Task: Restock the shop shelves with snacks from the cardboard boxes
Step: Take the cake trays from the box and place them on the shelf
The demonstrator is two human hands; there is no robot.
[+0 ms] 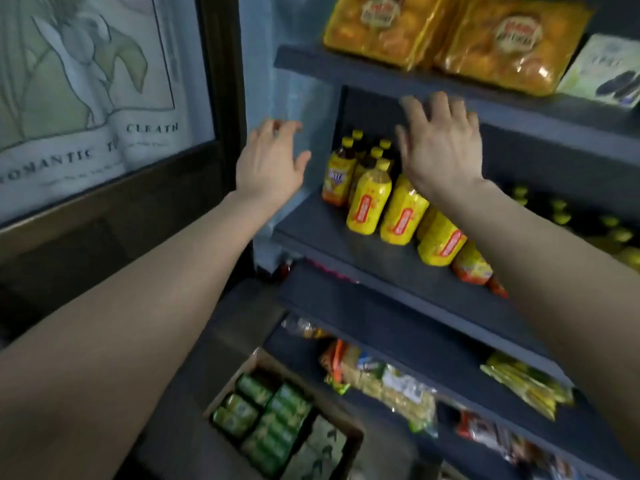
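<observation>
Cardboard box (349,434), green packets (266,420) inside

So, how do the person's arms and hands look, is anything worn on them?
Nothing is worn, as far as the view shows. The left hand and the right hand are bare, with no gloves, rings, watch or bracelet visible. Both forearms are uncovered down to the frame edge, with no sleeve in sight. The image is slightly blurred.

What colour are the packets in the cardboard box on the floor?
Green, seen in the head view: the packets fill the cardboard box.
</observation>
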